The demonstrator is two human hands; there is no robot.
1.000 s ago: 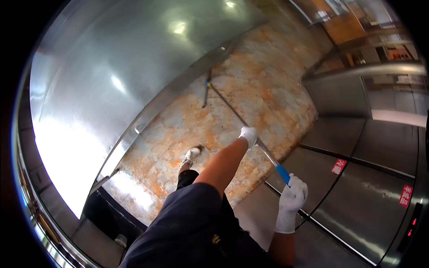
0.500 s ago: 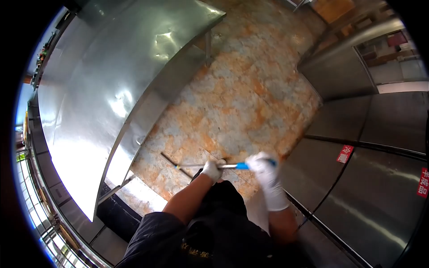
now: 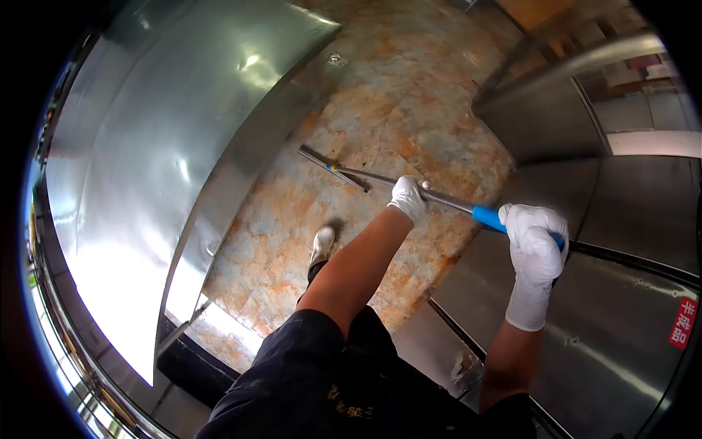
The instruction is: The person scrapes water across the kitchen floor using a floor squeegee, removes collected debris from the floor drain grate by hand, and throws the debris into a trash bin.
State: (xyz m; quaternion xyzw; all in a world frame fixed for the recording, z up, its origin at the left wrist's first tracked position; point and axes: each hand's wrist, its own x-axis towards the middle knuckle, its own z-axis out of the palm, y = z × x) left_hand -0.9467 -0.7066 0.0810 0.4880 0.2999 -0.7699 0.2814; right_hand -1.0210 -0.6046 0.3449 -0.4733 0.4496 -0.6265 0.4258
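Note:
A long-handled floor squeegee [image 3: 452, 200] slants across the middle of the view, its narrow crosswise head [image 3: 314, 156] at the floor. Wrapped round the metal pole about midway is my left hand [image 3: 407, 200], in a white glove. My right hand [image 3: 536, 240], gloved as well, is closed on the blue grip [image 3: 488, 217] at the handle's upper end. The patterned orange and grey floor [image 3: 395, 132] lies under the squeegee. One of my feet, in a pale shoe [image 3: 322, 242], stands behind the squeegee head.
A large stainless steel table [image 3: 168, 124] fills the left side. Steel cabinets [image 3: 629, 212] line the right, one with a red label [image 3: 682, 323]. A round floor drain [image 3: 336, 60] lies near the far end of the table. Open floor stretches between them.
The squeegee has moved forward, away from my body, and to the right. Both hands stayed on the handle and moved with it, the arms now reaching farther out. My shoe has come into view.

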